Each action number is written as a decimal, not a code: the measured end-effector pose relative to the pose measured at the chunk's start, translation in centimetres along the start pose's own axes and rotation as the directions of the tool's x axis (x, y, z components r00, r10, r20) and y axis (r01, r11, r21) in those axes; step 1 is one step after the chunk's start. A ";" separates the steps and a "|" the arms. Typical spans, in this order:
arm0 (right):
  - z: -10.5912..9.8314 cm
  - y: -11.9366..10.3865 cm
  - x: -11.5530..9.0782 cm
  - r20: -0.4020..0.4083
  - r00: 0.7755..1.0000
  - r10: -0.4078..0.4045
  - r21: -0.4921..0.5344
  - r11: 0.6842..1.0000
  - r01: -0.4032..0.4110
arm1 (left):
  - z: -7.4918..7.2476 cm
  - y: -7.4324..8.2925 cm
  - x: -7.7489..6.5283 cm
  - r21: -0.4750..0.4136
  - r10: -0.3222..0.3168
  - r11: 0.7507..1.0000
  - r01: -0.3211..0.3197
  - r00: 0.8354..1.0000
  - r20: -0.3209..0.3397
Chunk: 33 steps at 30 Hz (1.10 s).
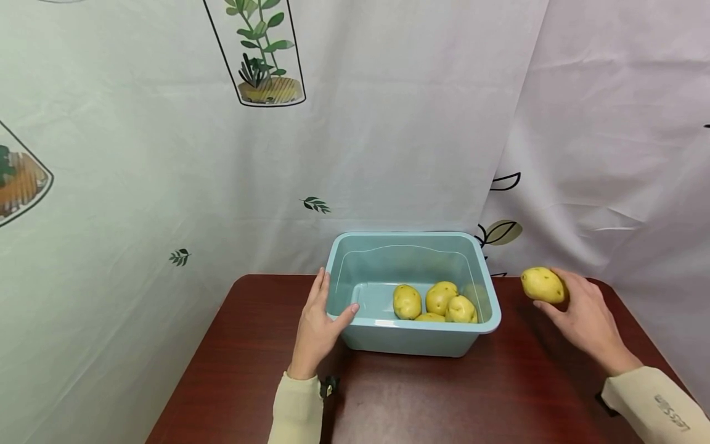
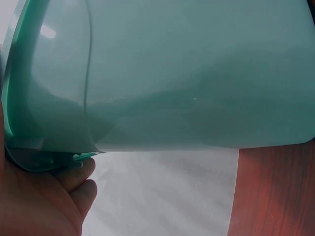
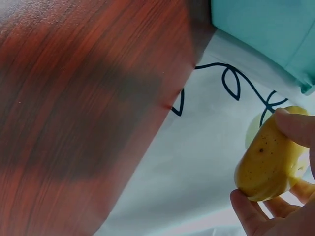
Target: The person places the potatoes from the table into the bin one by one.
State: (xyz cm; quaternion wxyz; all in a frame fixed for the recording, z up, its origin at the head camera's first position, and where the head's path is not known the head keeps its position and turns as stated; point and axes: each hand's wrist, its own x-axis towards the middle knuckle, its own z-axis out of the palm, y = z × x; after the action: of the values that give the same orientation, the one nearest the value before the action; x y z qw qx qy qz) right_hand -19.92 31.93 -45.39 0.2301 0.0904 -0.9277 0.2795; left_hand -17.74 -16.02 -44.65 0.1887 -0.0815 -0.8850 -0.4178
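A light blue plastic bin [image 1: 410, 340] stands at the back of the table with several yellow potatoes [image 1: 407, 301] inside, gathered toward its front right. My left hand [image 1: 315, 331] holds the bin's front left corner, thumb over the rim and fingers along the outside. In the left wrist view, fingertips [image 2: 84, 189] show beside the lip, and the bin's wall [image 2: 162, 78] fills much of the picture. To the right of the bin, my right hand [image 1: 589, 314] grips another potato [image 1: 542, 285] above the table, thumb on one side and fingers on the other.
The dark red wooden table [image 1: 421, 401] extends in front of the bin and to both sides. Behind it hangs a pale curtain [image 1: 399, 154] printed with plants. The table's back edge runs close behind the bin.
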 end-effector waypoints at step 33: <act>-0.5 -2.9 1.0 -0.055 0.997 -0.061 0.028 0.998 0.063 | 0.0 0.0 0.0 -0.001 -0.008 1.000 0.008 1.000 0.008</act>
State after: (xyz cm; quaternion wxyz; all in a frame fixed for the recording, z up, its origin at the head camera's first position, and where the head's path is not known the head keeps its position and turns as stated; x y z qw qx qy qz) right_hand -19.77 29.75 -43.16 0.2622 0.1150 -0.9136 0.2886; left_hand -17.71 -16.04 -44.63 0.1834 -0.0796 -0.8858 -0.4188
